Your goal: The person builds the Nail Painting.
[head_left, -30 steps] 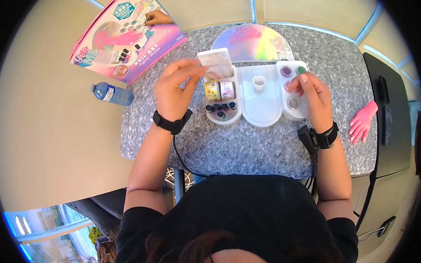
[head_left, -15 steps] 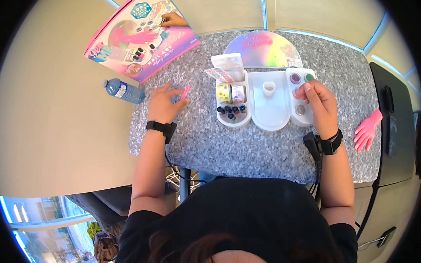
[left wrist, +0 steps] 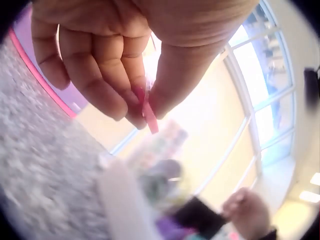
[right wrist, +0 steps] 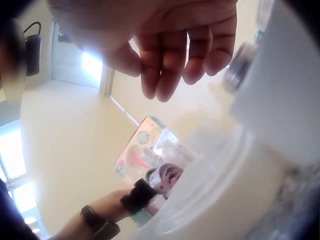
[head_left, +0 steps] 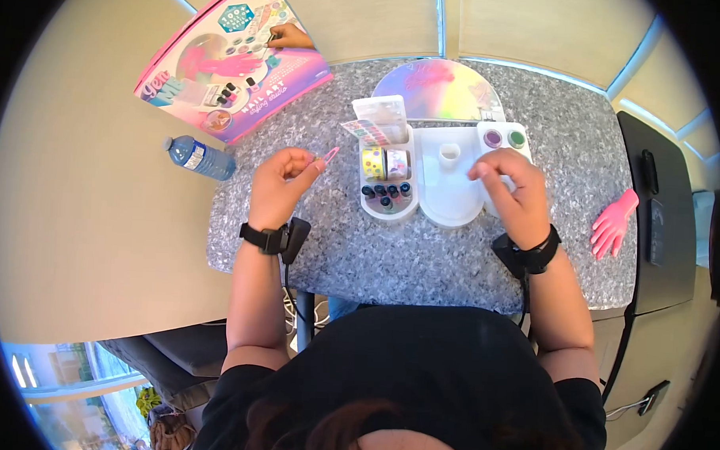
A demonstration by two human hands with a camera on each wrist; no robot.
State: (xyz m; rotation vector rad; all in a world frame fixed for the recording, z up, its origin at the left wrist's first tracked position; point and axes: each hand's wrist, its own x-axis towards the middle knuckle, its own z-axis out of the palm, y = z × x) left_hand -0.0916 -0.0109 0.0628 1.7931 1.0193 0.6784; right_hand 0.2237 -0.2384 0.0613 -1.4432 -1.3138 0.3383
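The left hand (head_left: 279,184) pinches a small pink item (head_left: 331,154) between thumb and fingers, left of the white organizer; in the left wrist view the pink piece (left wrist: 151,120) sticks out past the fingertips. Over the organizer's right section hovers the right hand (head_left: 516,195), its fingers loosely bent and holding nothing, as the right wrist view also shows. The organizer (head_left: 452,198) carries yellow and patterned tape rolls (head_left: 373,163), several dark-capped bottles (head_left: 385,196), a small white cup (head_left: 450,154), and purple and green pots (head_left: 493,139). A clear case (head_left: 382,115) stands upright at its back left.
A nail art box (head_left: 239,62) stands at the back left, with a water bottle (head_left: 200,157) below it. Behind the organizer lies a rainbow half-round board (head_left: 437,90). A pink model hand (head_left: 614,224) rests near the right edge of the speckled table (head_left: 390,266).
The left hand has moved away from the clear case toward the left, with the pink item now gripped more closely. The right hand has shifted slightly left and down, off the pots.
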